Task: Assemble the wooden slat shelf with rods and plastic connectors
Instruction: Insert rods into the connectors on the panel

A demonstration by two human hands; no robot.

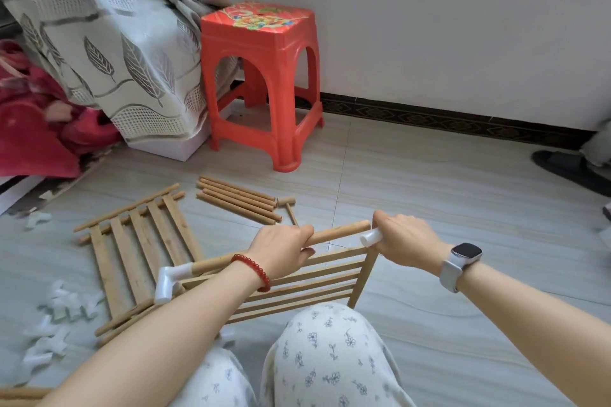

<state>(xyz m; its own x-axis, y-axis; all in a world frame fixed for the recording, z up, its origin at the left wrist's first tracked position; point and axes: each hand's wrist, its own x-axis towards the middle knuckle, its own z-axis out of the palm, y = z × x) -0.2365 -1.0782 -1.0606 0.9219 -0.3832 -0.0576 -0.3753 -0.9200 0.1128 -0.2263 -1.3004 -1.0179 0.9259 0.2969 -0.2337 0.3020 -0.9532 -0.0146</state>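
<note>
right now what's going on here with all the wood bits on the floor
A person seated on the floor is putting a slat shelf together. The left hand grips a wooden rod whose far end already sits in a white connector. The right hand holds a second white connector at the rod's free end, not yet joined. The slat panel stands against the knees; another panel, spare rods and loose connectors lie nearby.

A slat panel [284, 284] is propped against the knees, with a rod [337, 234] held above it between the left hand [281, 249] and the right hand [408, 241]. A 2nd slat panel [139, 251] is laid on the floor [429, 182] to the left, with loose connectors [62, 307] scattered further left. A bundle of rods [238, 198] is placed beyond the hands, and a stool [261, 82] is set behind it near the wall.
</note>
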